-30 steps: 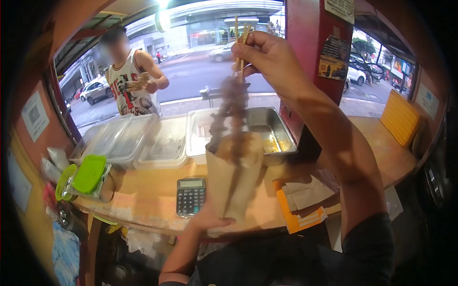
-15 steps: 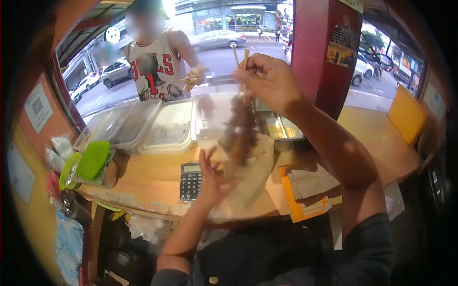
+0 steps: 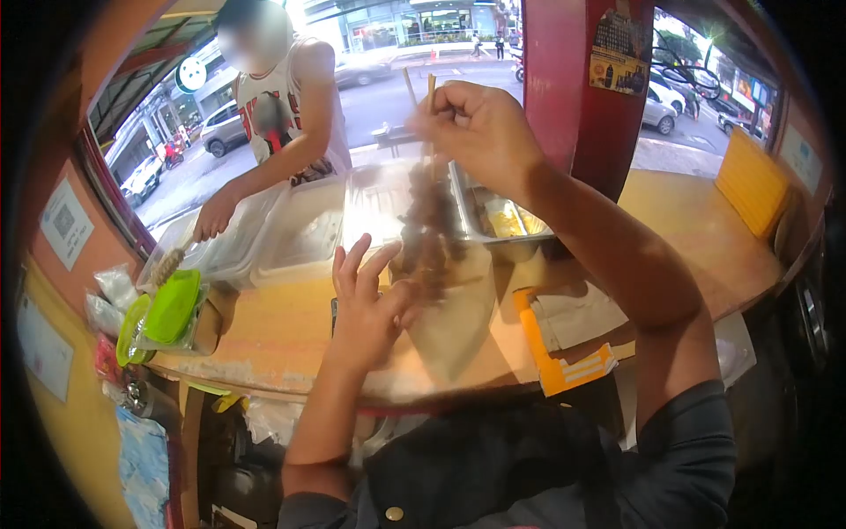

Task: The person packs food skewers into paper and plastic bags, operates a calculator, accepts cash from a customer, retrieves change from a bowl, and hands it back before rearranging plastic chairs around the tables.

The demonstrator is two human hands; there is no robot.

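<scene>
My right hand (image 3: 485,128) is raised and pinches the thin wooden sticks of several meat skewers (image 3: 427,207). The browned meat hangs down, blurred by motion, its lower end at the mouth of a brown paper bag (image 3: 454,331). My left hand (image 3: 361,304) is beside the bag, with thumb and forefinger closed at its upper left edge and the other fingers spread upward. Part of that grip is blurred. Behind my left hand, a dark calculator (image 3: 334,316) is mostly hidden.
Clear plastic containers (image 3: 304,225) line the counter's far side, beside a metal tray (image 3: 515,225) with yellowish contents. Across the counter, a person's hand (image 3: 218,212) reaches over the left container, near a tan skewered piece (image 3: 167,264). An orange box (image 3: 555,361) lies right, near brown paper (image 3: 573,313).
The skewers are lower against the bag's mouth. My left hand has shifted left and its fingers have spread. The other person's hand has moved down to the left container. My view has shifted slightly.
</scene>
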